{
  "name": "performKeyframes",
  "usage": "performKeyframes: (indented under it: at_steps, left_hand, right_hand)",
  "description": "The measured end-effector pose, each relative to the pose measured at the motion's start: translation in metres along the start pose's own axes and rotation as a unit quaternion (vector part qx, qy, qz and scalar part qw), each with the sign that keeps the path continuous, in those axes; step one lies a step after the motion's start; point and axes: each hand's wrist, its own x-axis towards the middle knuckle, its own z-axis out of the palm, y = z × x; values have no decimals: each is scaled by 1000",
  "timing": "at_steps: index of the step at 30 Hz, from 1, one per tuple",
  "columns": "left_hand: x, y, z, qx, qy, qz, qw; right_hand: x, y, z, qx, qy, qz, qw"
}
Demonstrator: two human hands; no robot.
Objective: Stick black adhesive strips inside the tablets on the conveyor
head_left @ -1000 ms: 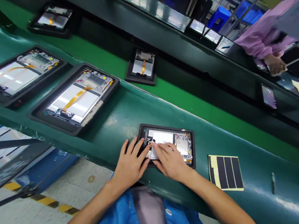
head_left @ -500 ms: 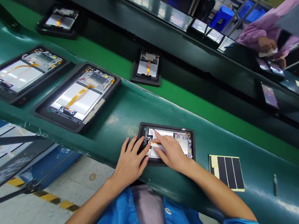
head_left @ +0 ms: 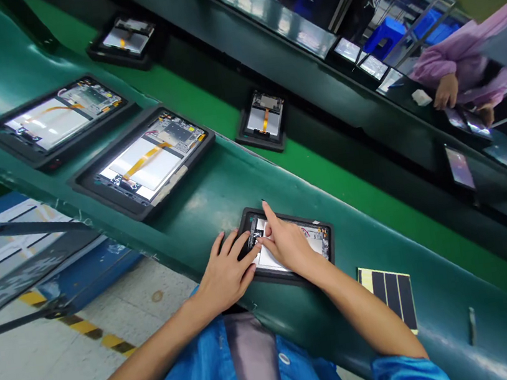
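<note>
An opened tablet in a black frame [head_left: 329, 243] lies on the green bench in front of me. My left hand [head_left: 228, 271] rests with spread fingers over its left end. Above the tablet's middle is my right hand [head_left: 287, 242], its index finger stretched out past the upper edge and a small dark bit at the tip. Its thumb and other fingers are near the tips of my left hand. The tablet's ribbon is hidden under my right hand. To the right sits a yellow sheet with black strips [head_left: 393, 295].
Two larger opened tablets [head_left: 148, 161] [head_left: 55, 120] lie on the bench at the left. Two more framed tablets [head_left: 265, 119] [head_left: 128, 39] sit on the green belt. Across it, a person in pink sleeves [head_left: 462, 60] handles screens. A small metal rod [head_left: 472, 326] lies at the right.
My right index finger has straightened and lifted toward the tablet's upper edge. My left hand stays nearly in place. The view has shifted slightly, and the other person's hand has moved off a white item.
</note>
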Motion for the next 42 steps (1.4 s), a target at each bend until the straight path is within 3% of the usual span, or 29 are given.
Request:
performKeyframes:
  at_steps: [5, 12, 20, 27, 32, 42]
  left_hand:
    - [2, 0, -1, 0, 7, 1, 1000]
    - [-9, -6, 1, -47, 55, 8, 997]
    - [-18, -6, 2, -73, 83, 6, 994]
    - [-16, -2, -3, -64, 82, -3, 995]
    - [-16, -1, -3, -62, 90, -6, 994]
    - [-17, -3, -2, -68, 76, -20, 995]
  right_hand:
    - [-1, 11, 6, 45, 10, -20, 999]
    - [-11, 29, 3, 168, 111, -50, 978]
    - [-20, 15, 6, 141, 55, -81, 985]
    - [-16, 4, 25, 106, 130, -11, 986]
    - [-21, 2, 28, 155, 171, 18, 973]
    - [-34, -1, 35, 129, 164, 19, 978]
